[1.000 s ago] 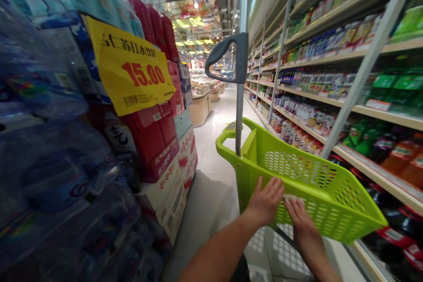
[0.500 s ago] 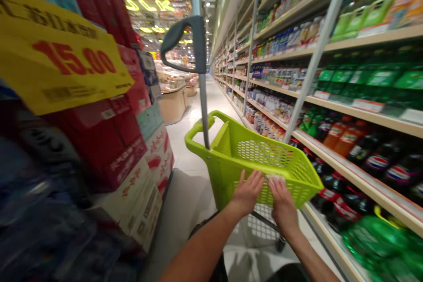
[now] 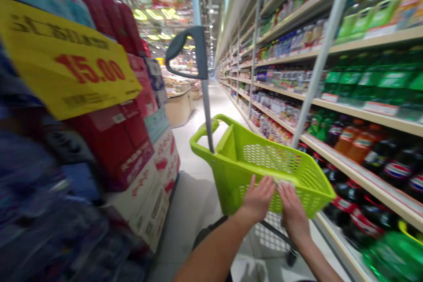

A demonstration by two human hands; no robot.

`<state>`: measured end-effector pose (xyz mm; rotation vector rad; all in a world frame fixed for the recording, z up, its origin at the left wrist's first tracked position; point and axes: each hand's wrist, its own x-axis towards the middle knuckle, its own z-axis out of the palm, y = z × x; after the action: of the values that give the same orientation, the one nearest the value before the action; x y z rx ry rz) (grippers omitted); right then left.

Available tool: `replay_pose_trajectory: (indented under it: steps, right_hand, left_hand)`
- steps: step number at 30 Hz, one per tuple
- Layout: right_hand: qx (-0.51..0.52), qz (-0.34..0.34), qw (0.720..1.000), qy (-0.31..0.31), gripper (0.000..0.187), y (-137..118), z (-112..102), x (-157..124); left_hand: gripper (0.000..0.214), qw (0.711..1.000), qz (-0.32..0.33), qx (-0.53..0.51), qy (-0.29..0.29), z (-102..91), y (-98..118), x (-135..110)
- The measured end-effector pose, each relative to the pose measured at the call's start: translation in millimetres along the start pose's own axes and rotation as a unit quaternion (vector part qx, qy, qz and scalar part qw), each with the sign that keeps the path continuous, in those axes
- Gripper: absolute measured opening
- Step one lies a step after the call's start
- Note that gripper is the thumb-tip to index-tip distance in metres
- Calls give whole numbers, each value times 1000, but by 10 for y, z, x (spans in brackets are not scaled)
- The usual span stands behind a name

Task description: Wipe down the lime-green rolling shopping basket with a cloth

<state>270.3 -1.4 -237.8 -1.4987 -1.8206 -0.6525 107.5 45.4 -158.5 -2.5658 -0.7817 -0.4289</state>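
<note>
A lime-green shopping basket [image 3: 228, 185] on wheels stands in front of me, with a long grey pull handle [image 3: 200, 55] rising from its left end. My left hand [image 3: 259, 200] lies on the near rim, its fingers stretched out and the thumb apart. Close beside it, my right hand [image 3: 294, 211] has its fingers together over the same rim. Under the right fingertips is a crumpled white tissue [image 3: 284, 183], mostly covered. The perforated floor and far wall of the basket show beyond my hands.
Shelves of bottled drinks [image 3: 380, 75] run along the right, close to the basket. On the left stand stacked boxes [image 3: 109, 145] under a yellow price sign [image 3: 72, 61]. A pale tiled aisle [image 3: 218, 97] leads ahead past a wooden display counter [image 3: 178, 108].
The basket, both hands and surroundings have shifted slightly right and down in view. Both hands stay on the near rim, the tissue still under the right fingertips.
</note>
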Motion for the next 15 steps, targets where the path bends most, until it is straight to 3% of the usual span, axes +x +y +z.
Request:
replay_pose_trajectory:
  steps: [4,11,15]
  right_hand:
    - [15,-63,998,-29,79,121,193,-235]
    - [15,-32,999,32,75,273,-27,77]
    - [7,-72,997,2,79,359,68,-138]
  left_hand:
    - [48,999,-5,37,7,-12,-83,-54]
    - [47,1000,-15,26,0,-40,-22,-88]
    - [49,1000,-3,19,-15,-58,64,-21]
